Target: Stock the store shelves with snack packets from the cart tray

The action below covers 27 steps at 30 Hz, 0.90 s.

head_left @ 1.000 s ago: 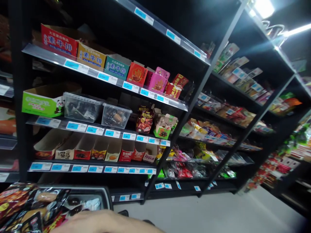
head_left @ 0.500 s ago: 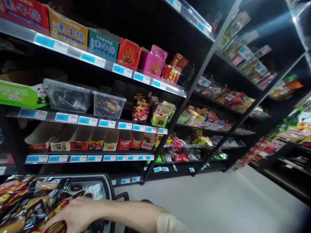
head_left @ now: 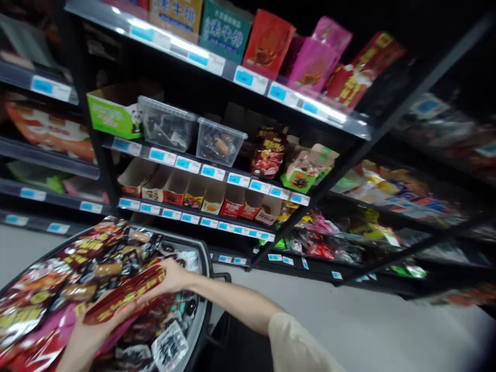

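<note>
A black shopping cart (head_left: 204, 281) at the lower left is piled with shiny snack packets. My right hand (head_left: 170, 276) reaches across it and grips the far end of a long red snack packet (head_left: 126, 293) lying on top of the pile. My left hand (head_left: 91, 333) comes up from the bottom edge and holds the near end of the same packet. Dark packets showing sausages (head_left: 112, 263) lie just beyond it, and red and pink bags fill the left of the cart.
Black store shelves (head_left: 248, 77) with blue price tags rise behind the cart, stocked with snack boxes, two clear plastic tubs (head_left: 220, 140) and open cardboard trays (head_left: 194, 191). More shelves run off to the right. Grey floor (head_left: 349, 320) lies to the right of the cart.
The view has swung left and down, bringing more of the cart into sight. My right hand has reached further over the pile, and my left hand has come in; both now hold the red packet.
</note>
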Each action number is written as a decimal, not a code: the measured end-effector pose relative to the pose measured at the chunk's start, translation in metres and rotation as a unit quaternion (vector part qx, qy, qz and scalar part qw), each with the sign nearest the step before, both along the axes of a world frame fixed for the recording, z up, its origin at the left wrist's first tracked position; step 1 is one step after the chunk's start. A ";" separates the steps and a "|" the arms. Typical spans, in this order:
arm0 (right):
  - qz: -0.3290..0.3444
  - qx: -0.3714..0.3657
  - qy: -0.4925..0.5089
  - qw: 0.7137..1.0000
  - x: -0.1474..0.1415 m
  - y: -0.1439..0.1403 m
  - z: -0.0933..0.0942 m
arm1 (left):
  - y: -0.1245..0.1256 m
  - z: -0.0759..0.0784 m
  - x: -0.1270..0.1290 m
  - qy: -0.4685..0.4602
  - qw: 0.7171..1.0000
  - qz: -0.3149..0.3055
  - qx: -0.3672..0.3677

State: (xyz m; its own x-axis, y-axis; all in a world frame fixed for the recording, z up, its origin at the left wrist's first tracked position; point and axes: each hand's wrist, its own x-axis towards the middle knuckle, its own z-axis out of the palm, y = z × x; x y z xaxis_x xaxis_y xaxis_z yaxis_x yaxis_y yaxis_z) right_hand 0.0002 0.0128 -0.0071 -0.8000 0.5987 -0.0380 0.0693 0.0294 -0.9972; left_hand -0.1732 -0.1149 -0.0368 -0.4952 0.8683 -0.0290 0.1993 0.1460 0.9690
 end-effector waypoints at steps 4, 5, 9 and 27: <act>0.057 0.026 0.010 0.998 -0.003 0.004 -0.012 | -0.005 0.005 0.002 -0.039 0.999 -0.029 -0.001; 0.061 0.029 0.009 0.998 -0.004 0.004 -0.014 | -0.006 0.006 0.001 -0.024 0.999 -0.033 0.002; 0.069 0.015 0.006 0.997 -0.004 -0.005 -0.029 | -0.020 0.003 -0.009 0.088 0.993 -0.070 0.020; 0.107 0.085 0.072 0.988 -0.006 -0.005 -0.072 | -0.058 -0.012 -0.024 0.344 0.920 -0.179 0.057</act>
State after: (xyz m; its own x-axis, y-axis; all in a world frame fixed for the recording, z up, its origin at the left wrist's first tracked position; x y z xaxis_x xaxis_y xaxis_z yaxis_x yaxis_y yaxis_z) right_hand -0.0058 0.0077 -0.0795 -0.8985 0.4037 0.1725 -0.0996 0.1953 -0.9757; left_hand -0.1971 -0.1729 -0.0489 -0.0436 0.9573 0.2856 0.7863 -0.1435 0.6010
